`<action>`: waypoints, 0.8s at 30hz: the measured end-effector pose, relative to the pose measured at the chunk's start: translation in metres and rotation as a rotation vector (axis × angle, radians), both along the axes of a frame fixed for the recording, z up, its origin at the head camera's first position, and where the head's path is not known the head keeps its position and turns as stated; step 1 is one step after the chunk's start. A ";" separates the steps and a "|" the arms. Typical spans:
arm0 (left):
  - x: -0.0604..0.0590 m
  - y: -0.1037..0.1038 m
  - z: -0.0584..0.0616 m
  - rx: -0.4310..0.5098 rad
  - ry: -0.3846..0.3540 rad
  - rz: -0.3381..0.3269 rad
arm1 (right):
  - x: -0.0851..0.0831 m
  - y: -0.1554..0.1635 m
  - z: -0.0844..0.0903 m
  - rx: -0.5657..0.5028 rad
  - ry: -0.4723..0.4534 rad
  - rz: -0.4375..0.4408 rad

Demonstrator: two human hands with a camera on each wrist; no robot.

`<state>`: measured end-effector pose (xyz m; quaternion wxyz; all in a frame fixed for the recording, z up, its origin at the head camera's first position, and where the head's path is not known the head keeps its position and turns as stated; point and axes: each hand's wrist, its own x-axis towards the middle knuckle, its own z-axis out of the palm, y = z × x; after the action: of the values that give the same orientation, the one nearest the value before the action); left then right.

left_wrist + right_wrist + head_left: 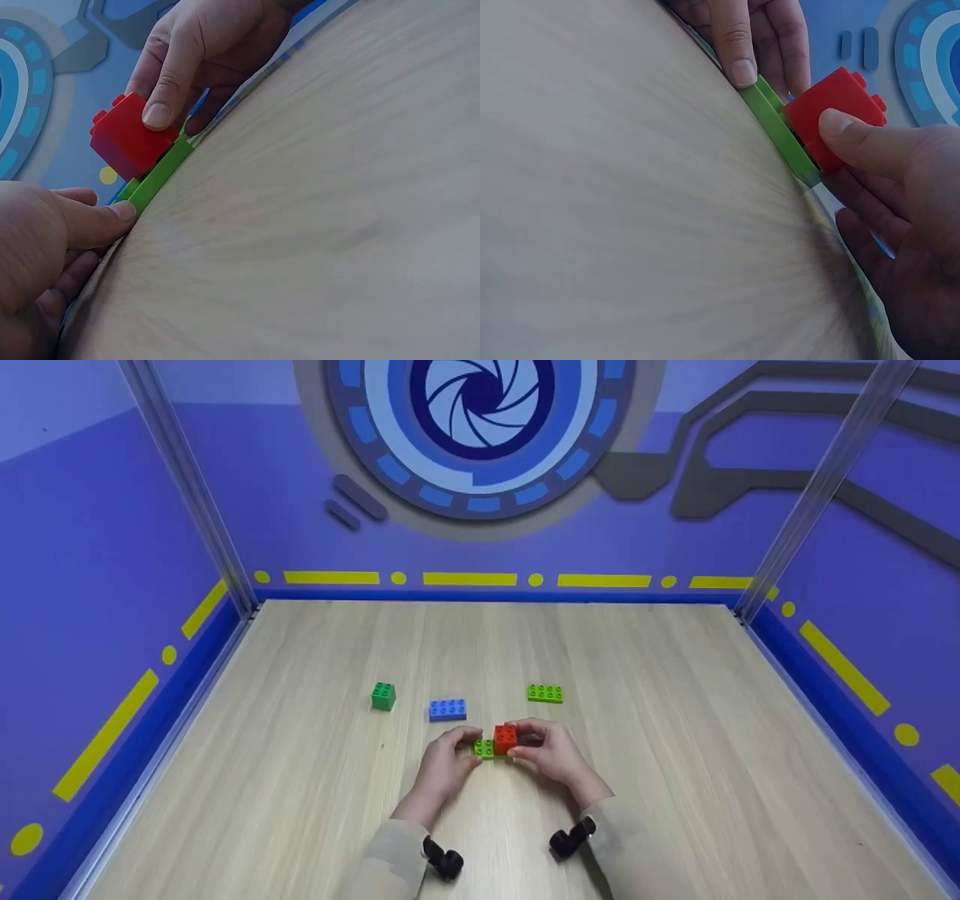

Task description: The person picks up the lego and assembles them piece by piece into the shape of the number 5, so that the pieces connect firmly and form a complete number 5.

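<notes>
Nearest my head camera, two beige fabric sleeves (386,859) crossed the bottom of the frame. At lower centre, the left hand (442,771) pinched a flat lime-green plastic brick (484,749); the right hand (555,751) gripped a blocky red plastic brick (505,738) at its right end. I couldn't tell whether they were fully joined.

We see the left hand (45,240) with its thumb on one end of the flat green brick (160,175), while the right hand (202,52) grips the red block (124,135) above the brick's other part. We cannot tell whether block and brick are joined; the pale tabletop (322,202) spreads beside them.
</notes>
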<state>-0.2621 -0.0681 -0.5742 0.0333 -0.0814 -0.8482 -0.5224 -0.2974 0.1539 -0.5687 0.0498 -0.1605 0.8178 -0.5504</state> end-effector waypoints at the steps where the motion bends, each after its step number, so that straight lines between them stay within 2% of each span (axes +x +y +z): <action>1: 0.000 0.000 0.000 -0.001 0.003 -0.001 | 0.000 0.000 0.000 -0.002 -0.004 -0.001; 9: 0.000 0.000 0.001 -0.001 -0.025 0.009 | -0.003 -0.001 0.001 0.017 0.013 0.018; 15: 0.000 0.001 0.001 -0.012 -0.001 0.003 | -0.002 -0.001 0.002 0.060 0.062 0.017; 24: 0.000 0.001 -0.001 -0.024 0.000 0.007 | 0.000 -0.001 0.000 0.041 0.048 0.012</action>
<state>-0.2625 -0.0672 -0.5752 0.0341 -0.0787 -0.8547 -0.5120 -0.2977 0.1533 -0.5687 0.0367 -0.1773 0.8291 -0.5290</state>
